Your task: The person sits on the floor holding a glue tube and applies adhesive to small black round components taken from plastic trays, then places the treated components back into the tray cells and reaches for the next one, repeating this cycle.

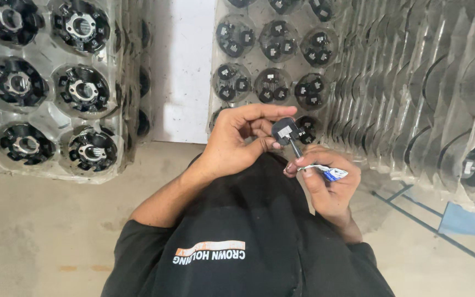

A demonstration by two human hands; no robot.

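At far left a stack of clear, ribbed plastic trays (50,165) holds round black parts with bright metal centres (83,91), one per moulded well; the stack's lower edge sits on the dusty concrete floor (39,236). Between it and the next stack a pale wall panel (182,66) leaves a narrow open strip. The left hand (232,146) is raised in front of the middle tray stack (273,60), its fingers (265,113) closed around a small black part with a pale square face (285,131). Just beside it, the right hand (328,184) pinches a thin dark tool (296,148) whose tip meets that part, along with a white and blue scrap (330,172). To the right, upright clear trays (413,93) lean closely packed. A black cap brim (248,247) fills the lower middle.
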